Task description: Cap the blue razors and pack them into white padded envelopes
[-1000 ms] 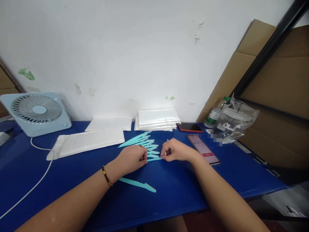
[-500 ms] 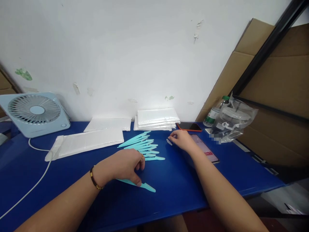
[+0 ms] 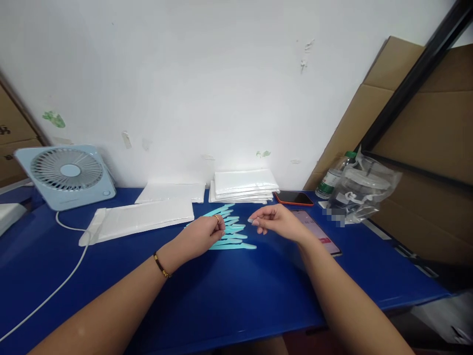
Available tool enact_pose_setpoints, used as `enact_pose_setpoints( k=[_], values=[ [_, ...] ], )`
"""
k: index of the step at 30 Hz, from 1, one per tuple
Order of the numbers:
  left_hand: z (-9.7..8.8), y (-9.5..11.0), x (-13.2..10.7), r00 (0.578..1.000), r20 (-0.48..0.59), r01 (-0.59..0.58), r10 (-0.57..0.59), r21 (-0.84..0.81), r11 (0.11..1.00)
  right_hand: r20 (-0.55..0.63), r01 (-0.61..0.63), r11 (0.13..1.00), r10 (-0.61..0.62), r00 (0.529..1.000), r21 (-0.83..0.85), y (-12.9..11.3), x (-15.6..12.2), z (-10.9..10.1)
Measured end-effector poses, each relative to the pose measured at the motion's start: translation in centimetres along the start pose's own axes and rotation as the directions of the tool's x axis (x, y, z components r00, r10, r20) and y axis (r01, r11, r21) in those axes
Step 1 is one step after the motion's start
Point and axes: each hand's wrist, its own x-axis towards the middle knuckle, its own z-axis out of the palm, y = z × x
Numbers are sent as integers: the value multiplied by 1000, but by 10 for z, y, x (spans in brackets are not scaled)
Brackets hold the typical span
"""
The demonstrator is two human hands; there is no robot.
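Observation:
Several teal eyebrow razors (image 3: 236,245) lie fanned out on the blue table, with their tips pointing right. Over the middle of the fan is my left hand (image 3: 205,235), thumb and fingers pinched together on a teal razor (image 3: 233,229) that sticks out past the fingertips; the rest of it is hidden by the hand. My right hand (image 3: 277,222) is just right of the razors, slightly above the table. Its thumb and index finger pinch a small, clear-whitish piece, like a blade cap (image 3: 251,220).
White padded packets (image 3: 246,182) are stacked against the wall, with more packets (image 3: 144,219) to the left. A pale blue fan (image 3: 70,172) and its white cable (image 3: 72,266) occupy the left. Two phones (image 3: 295,198), a water bottle (image 3: 330,182) and a bagged cup (image 3: 364,190) stand right.
My left hand has moved up and away from me to the fan, and the single razor in front is gone from there. My right hand has lifted the small clear piece slightly leftward.

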Motion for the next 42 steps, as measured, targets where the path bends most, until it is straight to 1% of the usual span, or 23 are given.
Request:
enact_pose_setpoints(
  k=[3, 10, 13, 16, 17, 19, 22, 23, 24, 27, 29, 33, 35, 38, 42],
  values=[
    [2, -3, 1, 1000, -8, -8, 8, -40, 999, 5, 0, 1000, 0, 1000, 19, 0, 0, 5],
    [2, 0, 1, 1000, -3, 1, -1, -49, 999, 51, 2, 999, -5, 999, 50, 8, 6, 16],
    [7, -3, 3, 1000, -13, -25, 24, -66, 997, 50, 9, 998, -12, 999, 68, 9, 7, 24],
    [13, -7, 6, 999, -30, -47, 46, -47, 998, 50, 24, 998, -27, 998, 64, 10, 9, 31],
    [15, -9, 7, 998, -34, -52, 51, -23, 998, 45, 36, 999, -38, 998, 36, 11, 9, 32],
    [16, -13, 8, 995, -76, -59, 64, 71, 996, 18, 92, 992, -91, 996, -83, 12, 10, 34],
    [16, -23, 9, 980, -191, -10, 60, 254, 967, 30, 206, 928, -207, 978, -311, 11, 10, 33],
    [16, -27, 9, 978, -206, 18, 45, 293, 956, 50, 233, 904, -231, 972, -358, 9, 10, 32],
    [17, -31, 9, 980, -196, 38, 26, 311, 950, 69, 254, 886, -247, 967, -388, 8, 9, 31],
    [19, -39, 12, 994, -109, 28, 4, 292, 956, 88, 293, 849, -283, 955, -440, 5, 7, 25],
    [20, -39, 13, 997, -81, 4, 18, 262, 965, 96, 290, 827, -279, 956, -482, 6, 6, 21],
    [22, -32, 14, 997, -45, -44, 54, 210, 977, 126, 205, 792, -162, 979, -576, 19, 9, 17],
    [24, -28, 13, 997, -18, -66, 71, 200, 977, 151, 189, 777, -122, 981, -600, 25, 12, 18],
    [28, -24, 12, 994, -10, -108, 112, 205, 973, 181, 232, 749, -151, 972, -621, 25, 14, 22],
    [33, -19, 11, 987, -24, -150, 160, 233, 961, 203, 285, 673, -200, 958, -682, 14, 12, 32]
  ],
)
